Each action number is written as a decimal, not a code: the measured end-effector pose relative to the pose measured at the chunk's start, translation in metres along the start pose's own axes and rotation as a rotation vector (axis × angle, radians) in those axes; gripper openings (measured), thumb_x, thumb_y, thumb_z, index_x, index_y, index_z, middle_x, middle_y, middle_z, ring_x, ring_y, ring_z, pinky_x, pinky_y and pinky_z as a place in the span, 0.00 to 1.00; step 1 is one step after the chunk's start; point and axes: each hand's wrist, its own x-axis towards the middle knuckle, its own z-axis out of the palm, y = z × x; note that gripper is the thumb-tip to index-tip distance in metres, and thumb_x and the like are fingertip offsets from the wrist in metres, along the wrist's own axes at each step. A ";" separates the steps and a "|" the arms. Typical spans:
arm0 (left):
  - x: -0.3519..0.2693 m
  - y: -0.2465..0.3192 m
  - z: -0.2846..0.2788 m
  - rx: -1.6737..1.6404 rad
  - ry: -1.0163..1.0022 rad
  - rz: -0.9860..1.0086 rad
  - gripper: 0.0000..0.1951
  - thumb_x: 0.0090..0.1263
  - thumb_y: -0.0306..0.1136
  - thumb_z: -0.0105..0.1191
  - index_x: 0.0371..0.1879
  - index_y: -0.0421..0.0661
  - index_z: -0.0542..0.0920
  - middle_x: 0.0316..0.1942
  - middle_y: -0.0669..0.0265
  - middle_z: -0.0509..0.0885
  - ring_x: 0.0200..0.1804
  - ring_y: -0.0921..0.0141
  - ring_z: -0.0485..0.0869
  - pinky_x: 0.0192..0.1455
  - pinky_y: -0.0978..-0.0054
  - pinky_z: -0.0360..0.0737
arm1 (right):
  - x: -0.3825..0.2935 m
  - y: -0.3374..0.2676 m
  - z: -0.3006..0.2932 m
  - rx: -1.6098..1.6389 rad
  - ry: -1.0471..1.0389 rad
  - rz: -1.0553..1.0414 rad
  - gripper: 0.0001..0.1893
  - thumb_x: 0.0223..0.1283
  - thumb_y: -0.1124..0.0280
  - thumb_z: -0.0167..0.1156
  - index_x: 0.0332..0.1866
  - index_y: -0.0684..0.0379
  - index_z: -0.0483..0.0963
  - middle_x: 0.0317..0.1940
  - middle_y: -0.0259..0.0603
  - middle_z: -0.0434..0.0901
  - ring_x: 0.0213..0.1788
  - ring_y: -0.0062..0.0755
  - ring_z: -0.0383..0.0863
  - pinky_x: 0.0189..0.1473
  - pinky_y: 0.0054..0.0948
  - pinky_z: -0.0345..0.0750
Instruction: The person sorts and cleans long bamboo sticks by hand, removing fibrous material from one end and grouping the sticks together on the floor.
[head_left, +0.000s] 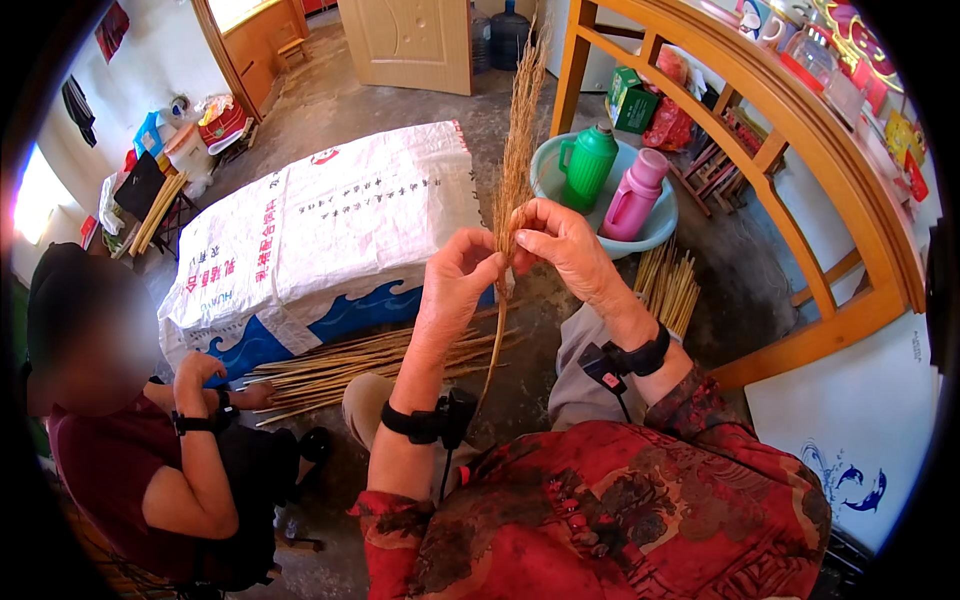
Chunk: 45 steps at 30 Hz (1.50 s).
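In front of me a dried grass plume stands nearly upright, its feathery head pointing away and its bare stem hanging down towards my lap. My left hand pinches the base of the head between thumb and fingers. Close beside it, my right hand has its thumb and fingertips on the same plume, a little higher up. Whether it is one stalk or a few together, I cannot tell. Loose dry stalks lie on the floor beyond my left knee. A bundle of cut stalks rests to the right of my right knee.
A long block covered with a white printed woven sack lies ahead. A blue basin holds a green flask and a pink flask. At right stands a wooden frame. A seated person at left reaches towards the loose stalks.
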 end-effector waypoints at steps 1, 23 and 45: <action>0.000 -0.001 0.000 -0.031 0.004 0.013 0.05 0.60 0.24 0.50 0.34 0.39 0.72 0.27 0.70 0.76 0.31 0.79 0.74 0.34 0.82 0.74 | 0.000 0.002 0.000 0.044 0.013 0.001 0.06 0.54 0.74 0.51 0.36 0.63 0.68 0.27 0.34 0.73 0.26 0.18 0.73 0.29 0.18 0.74; 0.002 -0.007 0.007 -0.039 -0.029 0.005 0.05 0.58 0.21 0.51 0.30 0.40 0.69 0.27 0.65 0.76 0.29 0.76 0.77 0.30 0.79 0.76 | 0.010 -0.016 -0.003 0.015 0.063 -0.035 0.08 0.54 0.72 0.53 0.38 0.62 0.68 0.27 0.31 0.71 0.24 0.15 0.70 0.26 0.17 0.71; 0.023 0.042 0.017 -0.002 0.224 0.205 0.06 0.58 0.23 0.52 0.33 0.39 0.73 0.28 0.70 0.76 0.32 0.81 0.74 0.35 0.85 0.72 | 0.010 -0.037 0.012 -0.116 0.028 -0.097 0.09 0.54 0.76 0.53 0.41 0.63 0.68 0.27 0.33 0.73 0.27 0.14 0.72 0.25 0.13 0.70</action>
